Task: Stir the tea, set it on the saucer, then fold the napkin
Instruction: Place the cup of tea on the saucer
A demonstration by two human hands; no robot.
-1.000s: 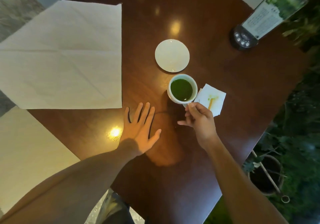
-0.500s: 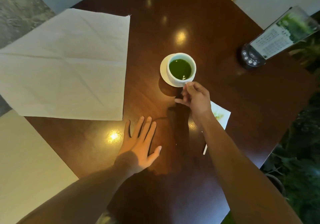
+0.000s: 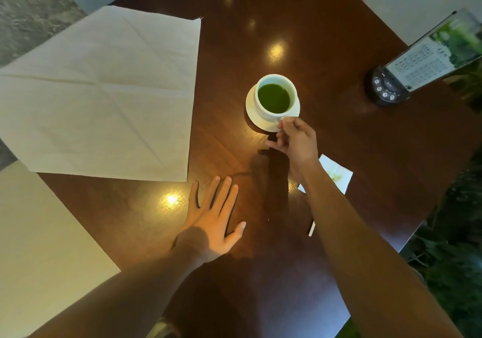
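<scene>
A white cup (image 3: 276, 97) of green tea sits on its white saucer (image 3: 252, 113) near the middle of a dark wooden table (image 3: 339, 155). The right hand (image 3: 297, 142) pinches the cup's handle between thumb and fingers. The left hand (image 3: 214, 217) lies flat and spread on the tabletop, holding nothing. A large unfolded napkin (image 3: 104, 95) lies well to the left; a small stained paper (image 3: 336, 174) shows beside the right wrist.
</scene>
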